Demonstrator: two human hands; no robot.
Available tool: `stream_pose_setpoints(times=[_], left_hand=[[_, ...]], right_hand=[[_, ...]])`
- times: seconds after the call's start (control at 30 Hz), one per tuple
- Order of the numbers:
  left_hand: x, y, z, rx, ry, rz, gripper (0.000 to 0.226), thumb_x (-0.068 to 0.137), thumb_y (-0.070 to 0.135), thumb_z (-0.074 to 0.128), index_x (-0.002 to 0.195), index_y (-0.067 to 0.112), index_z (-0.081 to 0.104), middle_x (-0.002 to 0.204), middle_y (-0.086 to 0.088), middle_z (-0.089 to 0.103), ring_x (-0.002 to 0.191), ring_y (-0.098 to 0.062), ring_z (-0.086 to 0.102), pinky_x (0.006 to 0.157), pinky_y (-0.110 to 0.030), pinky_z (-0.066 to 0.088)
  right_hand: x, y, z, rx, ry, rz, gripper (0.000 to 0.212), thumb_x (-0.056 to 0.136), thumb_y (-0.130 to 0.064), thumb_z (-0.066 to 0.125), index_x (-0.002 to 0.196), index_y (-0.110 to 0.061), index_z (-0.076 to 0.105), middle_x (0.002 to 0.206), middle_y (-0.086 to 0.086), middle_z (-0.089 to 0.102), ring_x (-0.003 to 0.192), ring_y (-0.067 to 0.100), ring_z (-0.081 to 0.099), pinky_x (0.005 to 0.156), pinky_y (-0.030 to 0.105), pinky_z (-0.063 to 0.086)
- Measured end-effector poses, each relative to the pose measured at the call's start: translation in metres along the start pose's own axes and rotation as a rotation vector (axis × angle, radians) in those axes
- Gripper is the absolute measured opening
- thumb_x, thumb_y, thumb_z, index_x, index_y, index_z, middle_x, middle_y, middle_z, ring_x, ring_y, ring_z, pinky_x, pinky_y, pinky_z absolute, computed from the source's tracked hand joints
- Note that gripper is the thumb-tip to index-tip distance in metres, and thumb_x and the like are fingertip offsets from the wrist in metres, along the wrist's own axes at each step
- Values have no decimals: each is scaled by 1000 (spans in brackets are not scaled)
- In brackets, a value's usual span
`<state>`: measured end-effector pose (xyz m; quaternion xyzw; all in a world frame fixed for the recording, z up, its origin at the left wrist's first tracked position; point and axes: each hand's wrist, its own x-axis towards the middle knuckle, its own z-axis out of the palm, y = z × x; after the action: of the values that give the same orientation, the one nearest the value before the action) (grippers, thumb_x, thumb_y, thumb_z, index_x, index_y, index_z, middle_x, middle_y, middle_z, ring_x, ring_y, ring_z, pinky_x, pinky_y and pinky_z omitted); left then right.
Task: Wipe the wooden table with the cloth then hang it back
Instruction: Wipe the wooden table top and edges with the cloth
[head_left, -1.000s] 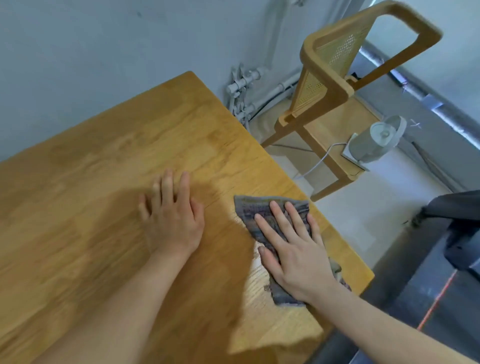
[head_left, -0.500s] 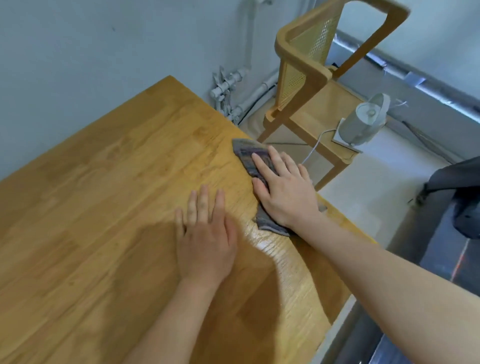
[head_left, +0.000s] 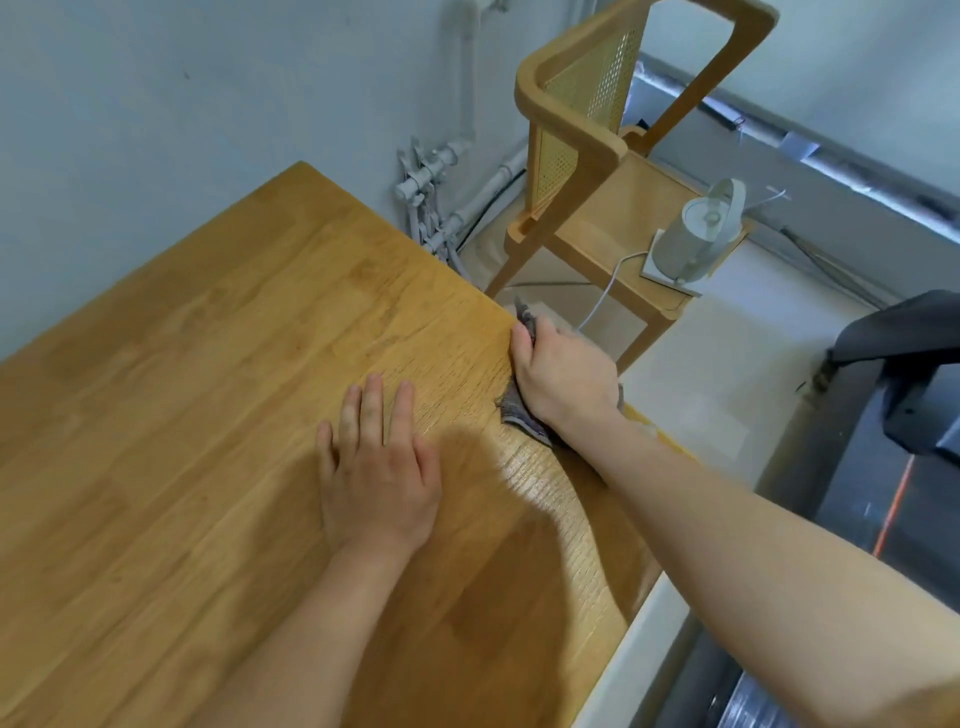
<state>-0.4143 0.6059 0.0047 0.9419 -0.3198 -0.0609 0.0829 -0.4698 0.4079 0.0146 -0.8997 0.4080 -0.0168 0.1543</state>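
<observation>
Wiping underway, I judged: my right hand (head_left: 563, 379) curled round cloth (head_left: 519, 418) at worktop (head_left: 208, 364) edge; left hand (head_left: 379, 478) lay spread flat. Hanging back not yet done.

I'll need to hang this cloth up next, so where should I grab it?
Probably pinch the bunched end of the cloth by the right hand, from above: it lies exposed on the table, while the rest is pinned under that hand at the edge.
</observation>
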Motion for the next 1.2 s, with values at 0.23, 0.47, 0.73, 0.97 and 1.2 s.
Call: stream_pose_setpoints(times=[0.23, 0.47, 0.73, 0.97, 1.2], left_hand=[[1, 0, -3, 22, -7, 13, 54, 91, 35, 27, 144, 25, 33, 154, -6, 30, 143, -25, 22, 113, -53, 20], [-2, 2, -4, 7, 0, 8, 54, 91, 34, 27, 144, 26, 30, 155, -5, 28, 144, -25, 20, 114, -53, 19], [-4, 5, -3, 38, -7, 2, 56, 90, 33, 24, 145, 24, 28, 155, -7, 27, 144, -26, 19, 114, -54, 19], [5, 5, -4, 80, -34, -10, 58, 89, 34, 26, 145, 22, 32, 154, -8, 28, 144, -27, 20, 114, -54, 19], [-2, 8, -7, 110, -72, 2, 57, 89, 35, 25, 145, 24, 26, 155, -7, 26, 144, -26, 19, 114, -53, 19]], right_hand=[[-70, 85, -14, -11, -58, 9, 47, 99, -56, 18, 115, -23, 47, 100, 2, 63, 88, 29, 63, 67, 40, 50], [-77, 129, -26, 171, -264, 233, 58, 99, -57, 17, 73, -21, 54, 81, 8, 65, 85, 33, 60, 76, 41, 47], [-29, 74, -21, 59, -263, 118, 54, 104, -44, 14, 84, -15, 55, 99, 15, 66, 96, 37, 60, 82, 44, 48], [36, 29, -5, 121, -339, 23, 60, 103, -44, 12, 94, -7, 58, 108, 22, 62, 103, 38, 57, 90, 43, 44], [0, 57, -11, 131, -272, -134, 57, 104, -46, 19, 72, -11, 50, 71, 8, 54, 78, 32, 57, 71, 39, 44]])
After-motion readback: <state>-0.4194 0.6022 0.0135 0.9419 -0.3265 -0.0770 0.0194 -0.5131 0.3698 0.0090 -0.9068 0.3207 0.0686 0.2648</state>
